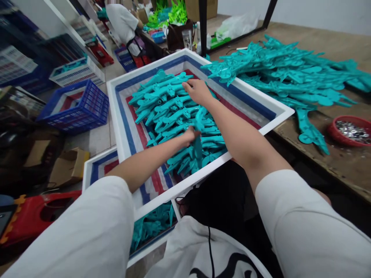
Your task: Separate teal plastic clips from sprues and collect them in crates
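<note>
A white-rimmed crate (117, 116) lined with striped red, white and blue fabric holds a pile of teal plastic parts (171, 106), long and jagged, laid in overlapping rows. My left hand (191, 136) is low over the near side of the pile, its fingers closed on a teal plastic part (197, 152) that is blurred and hangs downward. Farther back, my right hand (197, 92) lies palm down at the pile's far right edge. Its fingers are slightly bent and a little apart, near the teal parts, with nothing visibly held.
On the wooden bench (342, 162) at right lies a heap of teal parts (284, 73), partly overhanging the crate, beside a red bowl (352, 131) of small shiny pieces. Another crate (153, 224) sits below. Blue basket (78, 108) stands left; a person (123, 23) sits behind.
</note>
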`<state>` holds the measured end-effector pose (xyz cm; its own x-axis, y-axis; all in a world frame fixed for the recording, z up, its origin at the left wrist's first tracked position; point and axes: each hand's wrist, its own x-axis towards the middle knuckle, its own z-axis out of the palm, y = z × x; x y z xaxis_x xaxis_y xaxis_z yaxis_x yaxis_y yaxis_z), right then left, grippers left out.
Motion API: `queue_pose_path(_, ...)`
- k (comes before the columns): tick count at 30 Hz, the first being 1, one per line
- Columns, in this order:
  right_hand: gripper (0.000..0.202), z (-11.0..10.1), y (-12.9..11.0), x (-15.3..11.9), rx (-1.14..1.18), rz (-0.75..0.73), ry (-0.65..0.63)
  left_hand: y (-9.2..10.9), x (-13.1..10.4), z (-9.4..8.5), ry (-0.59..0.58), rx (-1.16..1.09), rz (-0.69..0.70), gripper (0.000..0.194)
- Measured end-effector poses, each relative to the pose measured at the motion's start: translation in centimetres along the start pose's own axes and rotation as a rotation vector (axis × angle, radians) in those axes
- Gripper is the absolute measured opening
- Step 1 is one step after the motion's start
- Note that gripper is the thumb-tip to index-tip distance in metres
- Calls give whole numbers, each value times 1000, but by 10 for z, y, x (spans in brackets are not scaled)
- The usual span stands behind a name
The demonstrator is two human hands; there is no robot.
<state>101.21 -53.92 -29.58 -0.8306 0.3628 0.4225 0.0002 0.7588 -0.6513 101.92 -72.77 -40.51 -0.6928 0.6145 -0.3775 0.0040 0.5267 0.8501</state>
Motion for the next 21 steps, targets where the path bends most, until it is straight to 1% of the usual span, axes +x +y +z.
queue_pose_path(1, 61, -3, -5, 0, 33, -6, 38, 22, 8, -17, 39, -39, 48, 37)
queue_pose_path(2, 64, -4, -10, -1, 75, -13, 61, 43, 15, -38, 85, -80, 97, 33)
queue_pose_path(3, 66, -4, -15, -2, 129, -18, 63, 61, 20, -60, 154, -158, 167, 35)
queue_pose_path(4, 68, -3, -20, -5, 194, -18, 38, 76, 24, -82, 235, -300, 266, 40)
queue_pose_path(5, 69, 1, -25, -9, 272, -5, -18, 86, 25, -103, 298, -431, 355, 44)
queue_pose_path(6, 70, 6, -31, -13, 358, 23, -109, 93, 25, -122, 352, -565, 437, 45)
queue_pose_path(7, 71, 13, -35, -19, 448, 61, -228, 96, 23, -136, 392, -681, 502, 42)
queue_pose_path(8, 73, 21, -40, -24, 533, 101, -355, 97, 21, -147, 420, -761, 542, 37)
queue_pose_path(9, 74, 29, -44, -29, 604, 132, -464, 97, 18, -153, 446, -810, 559, 33)
queue_pose_path(10, 72, 36, -48, -33, 654, 152, -528, 96, 16, -156, 470, -829, 552, 32)
queue_pose_path(11, 68, 43, -51, -35, 673, 163, -525, 95, 14, -155, 480, -818, 525, 33)
queue_pose_path(12, 62, 47, -53, -36, 651, 160, -459, 94, 13, -151, 462, -780, 487, 37)
queue_pose_path(14, 54, 52, -53, -34, 505, 116, -235, 93, 9, -138, 347, -674, 417, 41)
queue_pose_path(15, 54, 52, -51, -32, 413, 76, -139, 92, 8, -130, 280, -632, 400, 42)
queue_pose_path(16, 57, 51, -49, -29, 336, 32, -85, 92, 6, -122, 228, -606, 395, 43)
queue_pose_path(17, 63, 51, -46, -27, 291, -2, -73, 92, 5, -116, 199, -598, 395, 45)
queue_pose_path(18, 68, 50, -43, -25, 285, -13, -93, 93, 4, -110, 191, -606, 390, 48)
queue_pose_path(20, 75, 51, -37, -24, 360, 40, -157, 94, 1, -105, 179, -639, 359, 56)
queue_pose_path(21, 76, 52, -35, -24, 411, 80, -180, 94, 0, -105, 154, -650, 339, 61)
